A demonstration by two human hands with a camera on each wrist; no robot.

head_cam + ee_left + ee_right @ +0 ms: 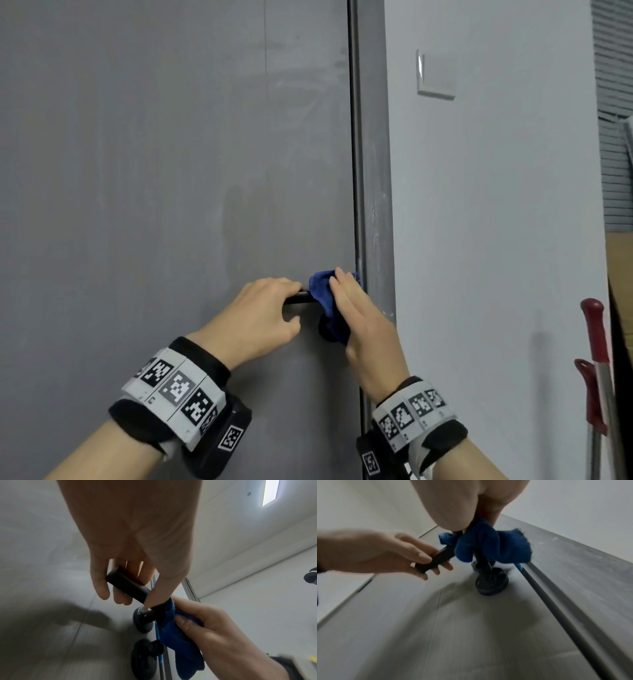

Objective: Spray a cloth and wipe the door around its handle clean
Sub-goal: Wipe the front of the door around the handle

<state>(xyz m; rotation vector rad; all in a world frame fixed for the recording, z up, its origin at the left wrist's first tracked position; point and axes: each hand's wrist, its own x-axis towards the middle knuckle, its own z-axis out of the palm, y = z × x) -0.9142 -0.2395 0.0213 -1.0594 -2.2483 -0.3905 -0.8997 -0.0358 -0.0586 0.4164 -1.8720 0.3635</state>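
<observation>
A grey door (171, 171) fills the left of the head view. Its black lever handle (300, 298) (127, 586) (435, 559) sticks out near the door's right edge. My left hand (263, 315) (126, 555) (385, 553) grips the free end of the lever, fingers curled over it and thumb under. My right hand (359, 318) (214, 626) (462, 507) holds a blue cloth (323, 291) (180, 642) (489, 546) bunched around the handle's neck, next to the round black rose (143, 620) (491, 584). No spray bottle is in view.
A second black round fitting (145, 655) sits just below the handle. The door frame (373, 205) runs beside the cloth. On the white wall to the right is a light switch (436, 73). Red-gripped tool handles (594, 342) lean at the far right.
</observation>
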